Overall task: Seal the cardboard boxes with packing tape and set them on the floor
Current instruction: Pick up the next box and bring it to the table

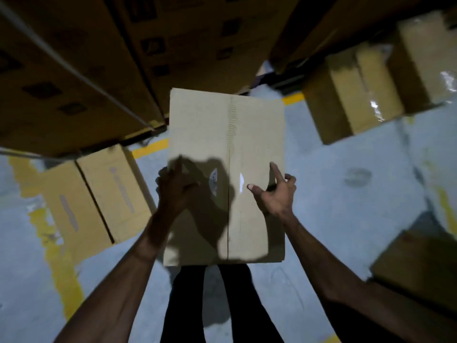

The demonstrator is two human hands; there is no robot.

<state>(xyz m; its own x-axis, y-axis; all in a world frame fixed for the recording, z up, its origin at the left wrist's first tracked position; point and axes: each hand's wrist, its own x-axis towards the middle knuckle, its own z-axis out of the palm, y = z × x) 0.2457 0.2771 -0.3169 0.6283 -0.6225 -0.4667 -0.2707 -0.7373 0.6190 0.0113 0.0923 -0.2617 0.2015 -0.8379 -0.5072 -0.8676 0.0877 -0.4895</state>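
The cardboard box point(226, 174), mid-frame above the floor point(346, 219), looks light yet stiff; we clasp its left edge with our left hand point(174, 188), right hand point(274, 194) loose, so grip both sides

Both hands point(226, 191) at a cardboard box point(226, 134); more boxes point(99, 194) on grey floor point(333, 219).

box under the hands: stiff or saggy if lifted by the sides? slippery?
Probably stiff: the cardboard box shows flat top flaps meeting at a straight centre seam. The glossy tape along that seam could be slick, while the bare cardboard beside it likely grips better. Weight can't be judged; the left hand sits at its edge and the right hand hovers open.
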